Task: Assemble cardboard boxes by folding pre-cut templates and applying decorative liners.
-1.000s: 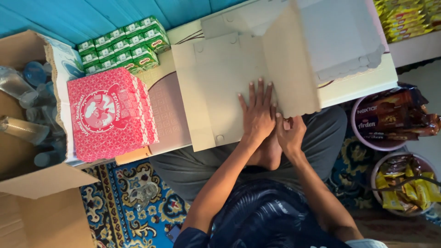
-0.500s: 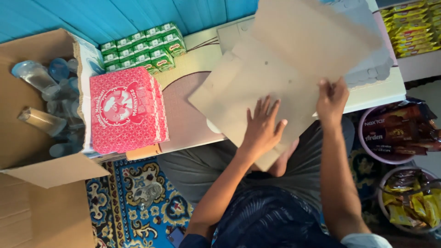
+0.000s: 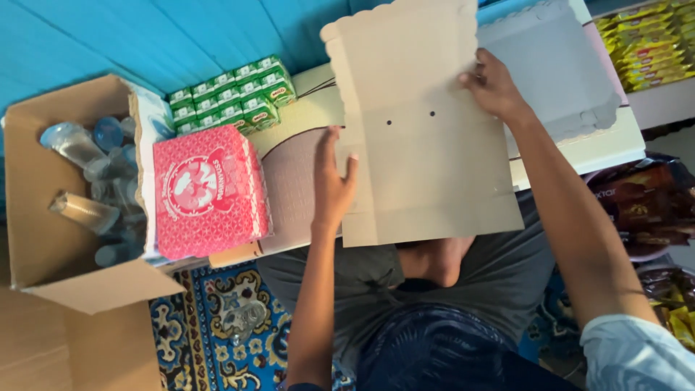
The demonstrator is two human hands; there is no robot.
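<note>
A flat tan cardboard sheet (image 3: 423, 130), a box blank with fold lines, two small holes and a scalloped top edge, is held up over my lap. My left hand (image 3: 334, 185) grips its left edge, thumb in front. My right hand (image 3: 496, 88) holds its upper right edge. Below the sheet my crossed legs and a bare foot (image 3: 438, 261) show.
A stack of pale box blanks (image 3: 572, 87) lies behind the sheet. To the left stand a red printed box (image 3: 206, 192) and rows of small green cartons (image 3: 232, 98). An open cardboard box (image 3: 32, 210) holds plastic water cups. Snack packets (image 3: 644, 195) fill bowls at right. A patterned rug (image 3: 217, 329) lies below.
The sheet has been lifted off the stack and turned more upright. My left hand slid from its middle to its left edge; my right hand rose to its upper right edge.
</note>
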